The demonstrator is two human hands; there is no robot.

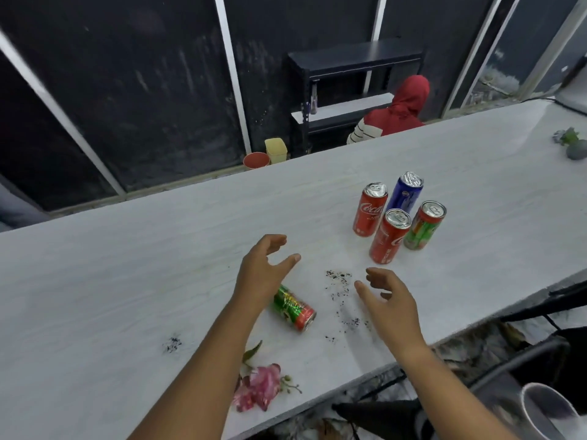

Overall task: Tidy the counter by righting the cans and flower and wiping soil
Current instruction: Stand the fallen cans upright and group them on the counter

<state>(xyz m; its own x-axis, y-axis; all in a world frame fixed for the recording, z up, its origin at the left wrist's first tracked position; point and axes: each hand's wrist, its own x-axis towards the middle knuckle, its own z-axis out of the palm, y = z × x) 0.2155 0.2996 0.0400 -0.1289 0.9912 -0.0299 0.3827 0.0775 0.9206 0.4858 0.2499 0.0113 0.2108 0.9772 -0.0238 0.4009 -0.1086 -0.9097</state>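
Both hands hung over the counter (127, 265) with nothing in them. The left hand (263, 274) had its grip apart, fingers curled loosely, above the near end of the fallen can (293, 308), which lay on its side with its top pointing toward the counter's near edge. Whether the hand touched it I could not tell. The right hand (387, 303) was likewise spread and empty, hovering just right of the soil (340, 284) scattered between the two hands.

Four cans (398, 217) stood upright in a tight cluster farther back and to the right, so that part looked done. The flower (262, 387) lay flat near the front edge, partly under the left forearm. A further dark patch (172, 343) of soil sat well to the left.

My guess was that the last can was the step in hand. The next move would call for the left hand to drop, close around the can's body and tip it upright, probably beside the others. The flower and the wiping remained; no cloth was in sight.
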